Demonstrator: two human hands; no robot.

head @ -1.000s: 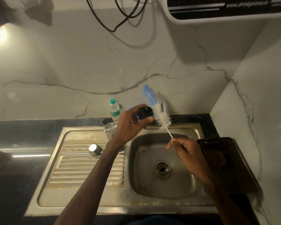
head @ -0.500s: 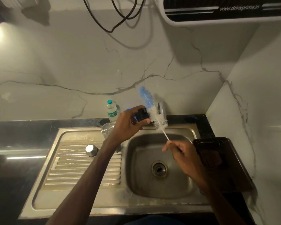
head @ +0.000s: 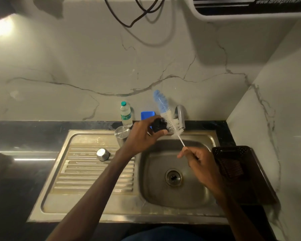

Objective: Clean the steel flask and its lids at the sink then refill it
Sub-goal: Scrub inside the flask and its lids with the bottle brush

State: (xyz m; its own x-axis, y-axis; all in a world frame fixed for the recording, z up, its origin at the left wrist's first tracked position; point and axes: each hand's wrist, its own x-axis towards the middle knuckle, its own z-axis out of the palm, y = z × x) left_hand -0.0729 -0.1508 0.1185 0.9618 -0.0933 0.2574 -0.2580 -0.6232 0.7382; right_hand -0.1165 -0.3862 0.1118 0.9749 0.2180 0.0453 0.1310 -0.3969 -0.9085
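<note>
Hands — two: one black lid [head: 159,125], one bottle brush [head: 169,117].

Plastic water bottle [head: 125,114]: green cap, upright on the black counter [head: 42,134] at its back edge, against the marble wall [head: 94,66].
Blue block [head: 147,115]: at the counter's back edge, right of the bottle, partly hidden.
Dark perforated tray [head: 233,164]: on the counter's right end, beside the side wall.
Black cables [head: 129,21]: looped on the wall above.
White appliance [head: 250,7]: top right corner, lettering blurred.
</note>
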